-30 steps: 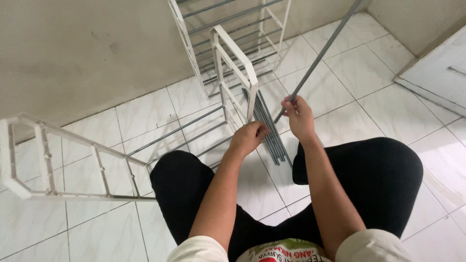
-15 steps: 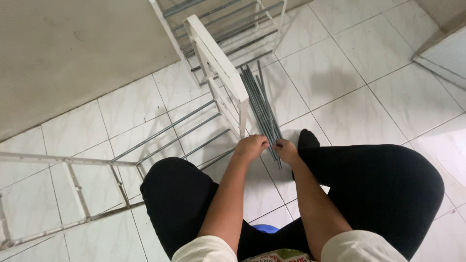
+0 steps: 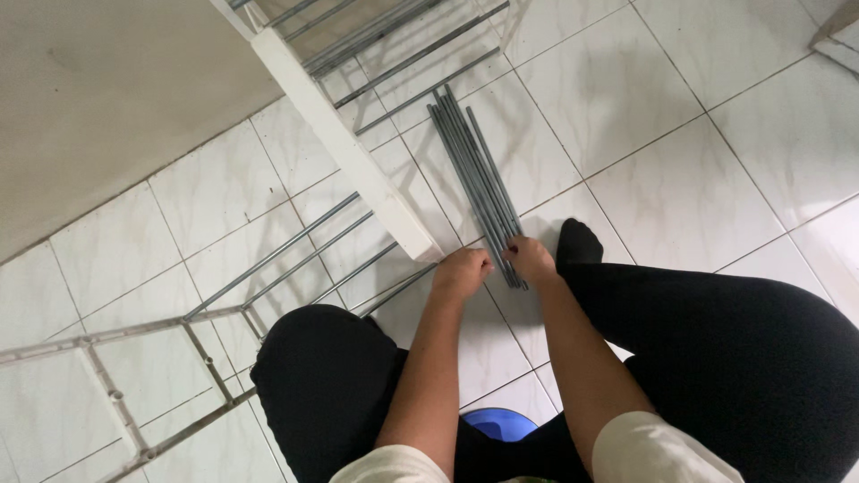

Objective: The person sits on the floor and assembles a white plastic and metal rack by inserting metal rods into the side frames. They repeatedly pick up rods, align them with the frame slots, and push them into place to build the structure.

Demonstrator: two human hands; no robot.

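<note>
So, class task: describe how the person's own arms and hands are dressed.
Both forearms are bare, and the left hand and right hand wear no gloves; no rings or watch are visible. Short, pale cream sleeves end above the elbows.

Glossy white marbled floor tiles [image 3: 680,188] with dark grout meet a plain cream wall [image 3: 107,98] at upper left, softly lit.

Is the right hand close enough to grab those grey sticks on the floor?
Probably yes. The right hand already rests on the near end of the grey rods lying on the white tiles, with nothing between them. The left hand sits just beside the same end.
</note>
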